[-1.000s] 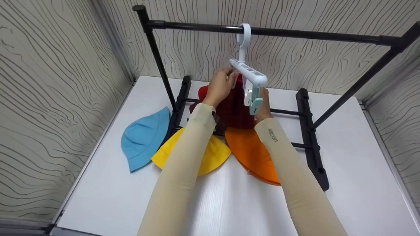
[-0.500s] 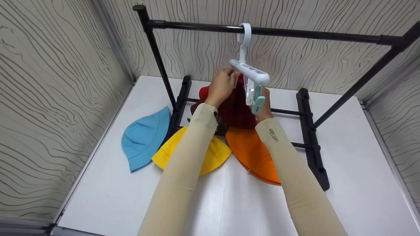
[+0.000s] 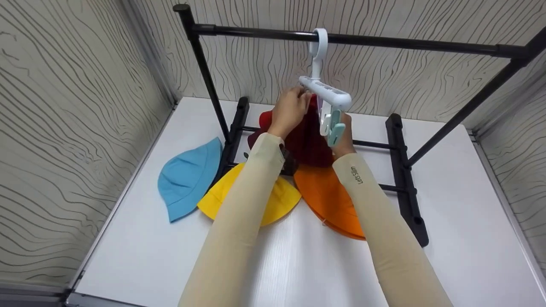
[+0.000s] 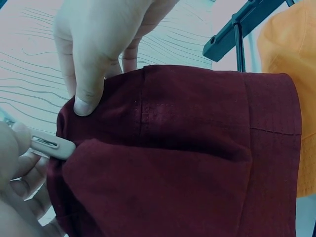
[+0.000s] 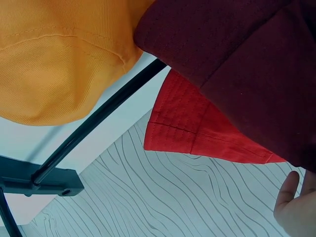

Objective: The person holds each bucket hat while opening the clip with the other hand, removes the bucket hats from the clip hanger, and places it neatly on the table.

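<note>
A maroon bucket hat (image 4: 187,118) hangs below a white clip hanger (image 3: 326,91). My left hand (image 3: 291,111) pinches the hat's folded top edge, its thumb on the cloth in the left wrist view. At that same edge, my right hand (image 4: 19,182) holds a pale clip (image 4: 53,145) whose end lies against the hat. In the head view my right hand (image 3: 344,136) is partly hidden behind a teal clip (image 3: 336,133). A bright red hat (image 5: 197,123) shows behind the maroon one, next to my left hand's fingers (image 5: 286,190).
The hanger hooks over the top bar (image 3: 405,42) of a black rack. On the white table (image 3: 290,264) lie a blue hat (image 3: 185,181), a yellow hat (image 3: 279,202) and orange hats (image 3: 328,204). Patterned panels (image 3: 85,128) stand at the left and back.
The hanger's near end and the teal clip have swung slightly to the right since the first frame. Both hands stay at the maroon hat with only a tiny shift.
</note>
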Motion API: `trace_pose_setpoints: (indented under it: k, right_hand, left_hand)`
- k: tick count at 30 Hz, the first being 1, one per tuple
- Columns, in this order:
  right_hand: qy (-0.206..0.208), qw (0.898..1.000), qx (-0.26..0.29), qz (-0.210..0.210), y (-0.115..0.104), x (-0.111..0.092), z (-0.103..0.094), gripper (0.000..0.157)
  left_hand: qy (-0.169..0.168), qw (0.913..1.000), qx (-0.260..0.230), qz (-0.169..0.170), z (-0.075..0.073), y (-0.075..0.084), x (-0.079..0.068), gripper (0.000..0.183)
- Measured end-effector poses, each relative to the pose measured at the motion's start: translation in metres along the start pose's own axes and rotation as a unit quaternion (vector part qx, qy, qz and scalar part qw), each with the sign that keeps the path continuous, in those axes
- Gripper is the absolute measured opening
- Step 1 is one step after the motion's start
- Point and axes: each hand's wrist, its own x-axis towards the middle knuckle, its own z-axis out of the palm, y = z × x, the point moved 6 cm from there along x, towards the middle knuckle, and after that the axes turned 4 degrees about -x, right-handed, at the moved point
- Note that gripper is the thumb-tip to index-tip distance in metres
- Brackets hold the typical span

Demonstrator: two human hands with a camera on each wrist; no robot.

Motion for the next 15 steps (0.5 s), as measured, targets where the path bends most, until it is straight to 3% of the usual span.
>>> trace_pose_setpoints:
  k: [4,11,15]
  right_hand:
    - [-0.004,1.0,0.002,-0.005,0.0002,-0.0001,0.0002,0.038]
    - [0.007,0.998,-0.018,-0.052,-0.0059,-0.0011,0.0002,0.039]
    - [-0.003,0.999,-0.013,-0.032,-0.0051,-0.0006,0.0005,0.034]
  left_hand:
    - [-0.004,1.0,-0.004,-0.004,0.0001,-0.0007,0.0002,0.033]
    - [0.001,0.9999,-0.012,0.0,-0.0007,-0.001,0.0007,0.031]
    - [0.008,0.9999,-0.011,-0.002,-0.0007,-0.0004,0.0007,0.03]
